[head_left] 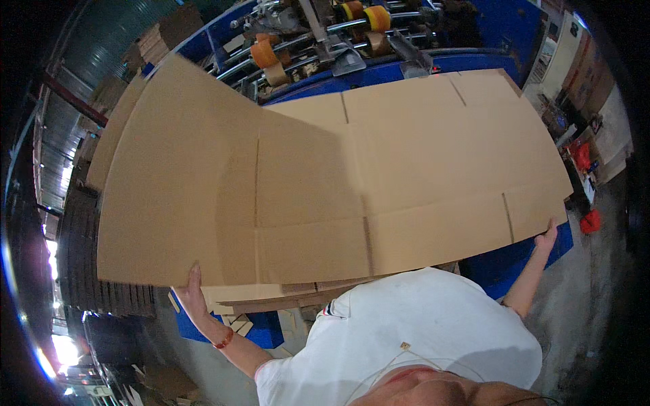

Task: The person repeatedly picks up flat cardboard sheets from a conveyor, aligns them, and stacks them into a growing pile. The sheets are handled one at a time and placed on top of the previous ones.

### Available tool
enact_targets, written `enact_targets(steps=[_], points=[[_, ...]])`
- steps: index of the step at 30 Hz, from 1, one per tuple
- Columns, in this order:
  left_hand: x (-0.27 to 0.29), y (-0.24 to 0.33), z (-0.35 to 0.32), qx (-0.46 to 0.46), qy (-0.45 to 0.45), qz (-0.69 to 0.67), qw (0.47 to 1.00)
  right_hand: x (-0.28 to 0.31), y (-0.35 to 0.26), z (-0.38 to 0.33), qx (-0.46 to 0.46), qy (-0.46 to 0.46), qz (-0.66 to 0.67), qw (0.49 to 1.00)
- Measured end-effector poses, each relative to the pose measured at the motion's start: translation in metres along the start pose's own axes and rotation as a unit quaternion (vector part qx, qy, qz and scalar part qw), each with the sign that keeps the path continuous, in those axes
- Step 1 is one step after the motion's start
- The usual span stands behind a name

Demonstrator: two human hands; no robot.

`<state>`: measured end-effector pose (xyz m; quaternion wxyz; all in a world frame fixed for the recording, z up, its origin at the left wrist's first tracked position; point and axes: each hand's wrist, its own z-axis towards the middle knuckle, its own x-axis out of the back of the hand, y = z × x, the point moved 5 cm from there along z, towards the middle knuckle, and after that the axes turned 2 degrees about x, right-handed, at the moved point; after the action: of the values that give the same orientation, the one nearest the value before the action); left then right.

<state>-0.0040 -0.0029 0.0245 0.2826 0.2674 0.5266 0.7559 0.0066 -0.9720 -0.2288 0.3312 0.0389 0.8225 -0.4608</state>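
Note:
A large flat cardboard box blank (440, 155), tan with crease lines and short slots, spans the view in front of me. Its left panel is bent upward along a crease, while the rest lies nearly flat. My left hand (192, 292) grips the near edge of that raised panel, thumb on the upper face and the other fingers hidden beneath. At the near right corner, my right hand (547, 237) pinches the blank's edge, its fingers mostly hidden underneath. More cardboard sheets (254, 292) show below the near edge, close to my body.
Beyond the blank stands a blue machine (311, 95) with metal shafts and orange rollers (378, 19). A tall stack of cardboard (101, 264) rises at the left. Cardboard scraps (240, 326) lie on a blue surface. Red items (590, 221) are at the far right.

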Motion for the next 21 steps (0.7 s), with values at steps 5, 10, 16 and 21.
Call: enact_targets(steps=[5,10,16,21], points=[[-0.017,-0.017,0.020,0.024,-0.029,0.104,0.994,-0.043,0.034,-0.083,0.084,-0.029,-0.009,0.996],[-0.030,-0.024,0.013,-0.026,0.048,0.179,0.982,-0.152,0.036,-0.227,0.261,-0.135,-0.107,0.950],[-0.105,-0.049,-0.008,-0.063,-0.027,0.051,0.996,-0.288,0.060,-0.265,0.520,-0.363,-0.359,0.685],[-0.202,0.003,-0.057,-0.255,-0.162,0.140,0.943,-0.317,0.068,-0.250,0.562,-0.439,-0.329,0.619]])
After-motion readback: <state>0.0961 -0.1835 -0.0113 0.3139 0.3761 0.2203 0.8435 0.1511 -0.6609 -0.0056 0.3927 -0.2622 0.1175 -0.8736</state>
